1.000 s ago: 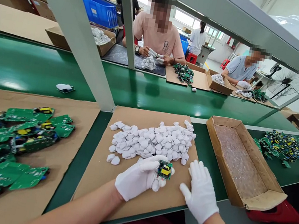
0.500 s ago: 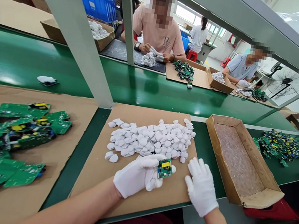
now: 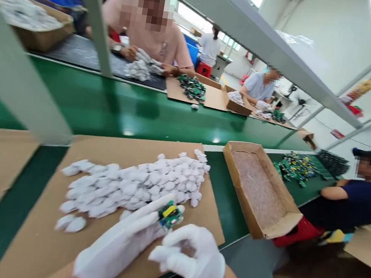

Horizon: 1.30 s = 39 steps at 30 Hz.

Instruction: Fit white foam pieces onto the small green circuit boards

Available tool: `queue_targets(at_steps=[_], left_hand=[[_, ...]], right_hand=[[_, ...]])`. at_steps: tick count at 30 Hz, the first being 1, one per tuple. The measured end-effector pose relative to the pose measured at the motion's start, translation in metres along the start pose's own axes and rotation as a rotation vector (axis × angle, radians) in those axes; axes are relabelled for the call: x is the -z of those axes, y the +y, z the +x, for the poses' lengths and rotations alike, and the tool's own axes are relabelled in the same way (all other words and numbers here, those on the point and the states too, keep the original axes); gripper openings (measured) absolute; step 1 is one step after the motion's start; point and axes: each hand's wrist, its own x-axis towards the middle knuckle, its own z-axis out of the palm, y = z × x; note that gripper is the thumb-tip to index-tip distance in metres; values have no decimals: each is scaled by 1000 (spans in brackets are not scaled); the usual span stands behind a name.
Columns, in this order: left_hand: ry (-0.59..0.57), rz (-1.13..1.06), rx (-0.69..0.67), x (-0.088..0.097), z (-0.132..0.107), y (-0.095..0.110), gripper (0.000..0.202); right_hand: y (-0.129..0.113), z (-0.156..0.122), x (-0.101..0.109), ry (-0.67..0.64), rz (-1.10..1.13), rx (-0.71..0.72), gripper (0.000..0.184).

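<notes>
My left hand [image 3: 120, 237], in a white glove, grips a small green circuit board [image 3: 169, 215] with a yellow component on its face. The board is held at the fingertips, above the front edge of a heap of small white pads [image 3: 136, 183]. Just below and to the right of the board is my right hand [image 3: 191, 257], also gloved. Its fingers are curled in and pressed together. Whether anything lies between them is hidden. The white pads rest on a cardboard sheet [image 3: 30, 232] on the green bench.
A shallow cardboard tray [image 3: 231, 158] stands right of the sheet, with a pile of circuit boards [image 3: 295, 168] beyond it. A grey post [image 3: 29, 81] rises at left. Co-workers sit across the green belt [image 3: 133, 112]; another person [image 3: 363, 191] sits at right.
My right hand has come left to beside the board, its spread fingers now curled. The left hand still holds the board. The view has swung right, so the left board pile is mostly out of sight.
</notes>
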Motion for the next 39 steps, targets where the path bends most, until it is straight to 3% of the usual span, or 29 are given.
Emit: queue_targets(at_steps=[6,10,15,18,22,26,29,33,39], left_hand=[[25,71,-7,16,4,-3,49],[49,101,-11,19,6,-11,51],[54,123,20,10,4,-14,44],[5,62,86,-1,-2,-6,38],[20,-97,-2,-9,-2,1,27],[-50,-130,-50,-5,3,-2,41],[-67,-56,-77,-5,4,-3,44],[0,163,-185,-6,4,-3,40],[117,411,-401,-6,1,-8,35]], right_hand=[[-8,22,-7,192,344,85,38],[-17,27,-2,280,326,69,37],[-16,32,4,268,278,60,32],[-21,29,7,293,132,96,26],[-22,24,13,453,-42,151,33],[-10,23,16,483,-458,331,19],[-3,23,14,489,-774,501,14],[3,25,15,534,-1042,697,12],[10,30,16,508,-1304,749,9]])
